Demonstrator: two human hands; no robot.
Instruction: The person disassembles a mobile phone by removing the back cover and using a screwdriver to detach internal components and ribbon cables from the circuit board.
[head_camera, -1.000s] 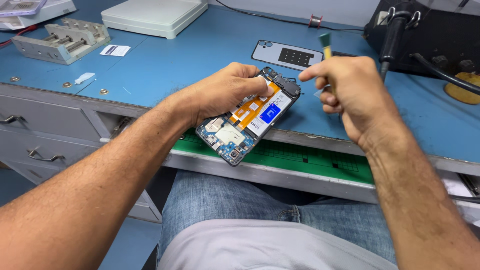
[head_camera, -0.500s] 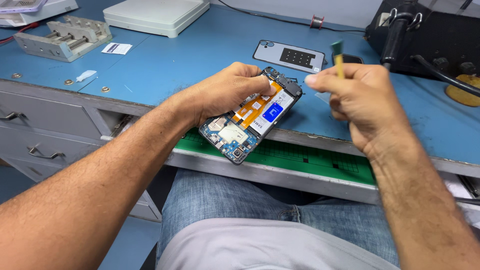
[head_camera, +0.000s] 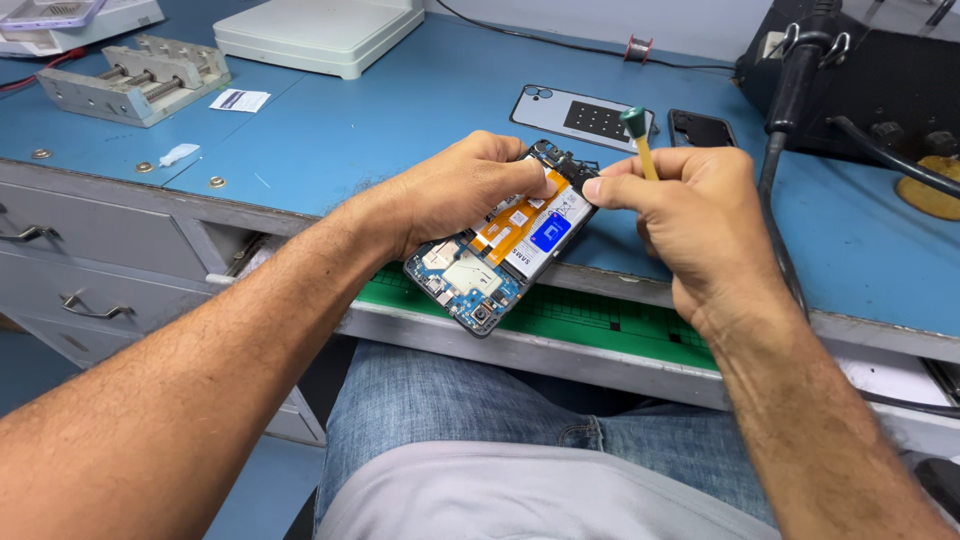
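L hand (head_camera: 455, 190) grips opened phone (head_camera: 500, 250) at bench edge (head_camera: 600, 345), fingers clamped on top. R hand (head_camera: 690, 215) pinches yellow tool (head_camera: 640, 140). Phone likely light, stiff, w/ fragile flex cables; best held by frame edges.

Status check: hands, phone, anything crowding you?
Left hand grips opened phone. Right hand pinches yellow tool at its edge. Back cover lies behind, apart.
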